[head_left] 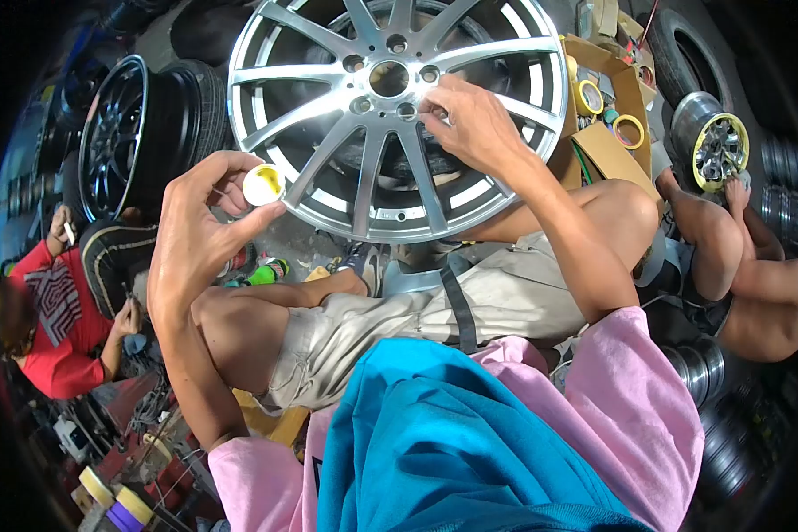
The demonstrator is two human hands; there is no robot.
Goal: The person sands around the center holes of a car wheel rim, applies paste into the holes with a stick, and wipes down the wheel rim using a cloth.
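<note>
A silver multi-spoke wheel rim (379, 177) lies in front of my knees, its round centre hole near the top of the view. My left hand (206, 213) holds a small round white cup with something yellow inside (263, 184) between thumb and fingers, at the rim's lower left edge. Over the hub, my right hand (465, 120) has its thumb and fingers pinched together beside a bolt hole. Whatever is between those fingertips is too small to make out.
Tape rolls (628, 132) and a cardboard box (616, 164) are at the upper right. A co-worker in red (66, 328) sits at left; another co-worker's legs (723, 235) are at right, near a yellow-edged wheel (720, 152). A dark wheel (113, 137) stands upper left.
</note>
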